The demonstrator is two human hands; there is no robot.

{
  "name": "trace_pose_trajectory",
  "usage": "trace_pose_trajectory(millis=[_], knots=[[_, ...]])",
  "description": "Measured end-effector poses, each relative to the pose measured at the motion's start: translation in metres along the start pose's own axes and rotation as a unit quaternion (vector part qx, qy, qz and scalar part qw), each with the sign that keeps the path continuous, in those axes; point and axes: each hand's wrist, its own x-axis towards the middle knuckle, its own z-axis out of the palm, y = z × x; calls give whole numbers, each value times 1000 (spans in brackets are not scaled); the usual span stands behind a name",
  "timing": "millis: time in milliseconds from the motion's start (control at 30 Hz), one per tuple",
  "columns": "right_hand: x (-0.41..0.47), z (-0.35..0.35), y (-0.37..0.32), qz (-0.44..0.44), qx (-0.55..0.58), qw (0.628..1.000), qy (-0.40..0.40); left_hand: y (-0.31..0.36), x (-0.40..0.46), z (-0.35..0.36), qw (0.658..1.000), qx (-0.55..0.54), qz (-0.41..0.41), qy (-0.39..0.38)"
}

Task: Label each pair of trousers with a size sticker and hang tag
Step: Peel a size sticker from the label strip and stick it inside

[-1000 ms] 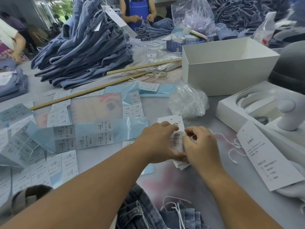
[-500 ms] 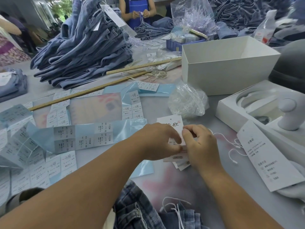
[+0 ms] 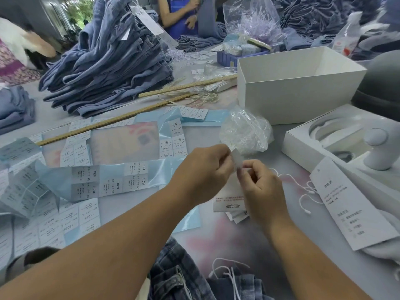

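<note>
My left hand (image 3: 203, 167) and my right hand (image 3: 259, 187) are raised just above the table, and both pinch a small white hang tag (image 3: 236, 159) between their fingertips. Below them a short stack of white hang tags (image 3: 229, 202) lies flat, one reading "MADE IN CHINA". White tag strings (image 3: 303, 189) trail to the right of it. Blue-backed sheets of size stickers (image 3: 108, 182) marked 1103# XS spread across the left. Dark denim trousers (image 3: 184, 276) lie at the near edge, with a white cord on them.
A tall pile of blue trousers (image 3: 112, 61) stands at the back left behind two wooden rulers (image 3: 121, 122). An open white box (image 3: 298, 89), a crumpled clear plastic bag (image 3: 244, 131) and a long white tag (image 3: 355, 204) sit to the right. Other people work at the far side.
Both hands have lifted from the tag stack and moved away from me, taking one tag up with them. The stack below now shows its printed face.
</note>
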Motion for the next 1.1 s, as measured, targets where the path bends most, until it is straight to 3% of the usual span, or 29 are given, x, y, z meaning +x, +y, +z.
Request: trace_pose_trajectory(millis=[167,300,400,500,633,767,900,1100], knots=[[-1,0,-1,-10,25,999,-20,8,-4,3,997,30,67,-29],[1,-3,-2,55,162,985,-7,9,-6,3,993,45,87,-65],[3,-7,-2,50,181,982,11,7,-6,4,993,11,79,-89],[4,-8,-3,106,271,957,7,6,-5,5,992,-42,45,-106],[3,-10,-3,84,245,966,21,0,1,9,997,8,-74,-5],[-2,-18,-8,64,254,965,13,6,4,4,948,-198,-241,-68],[-4,-28,-17,63,240,969,18,18,2,2,910,-318,-232,-130],[-19,-52,-15,71,213,974,-30,32,-4,4,901,-312,-265,-142]])
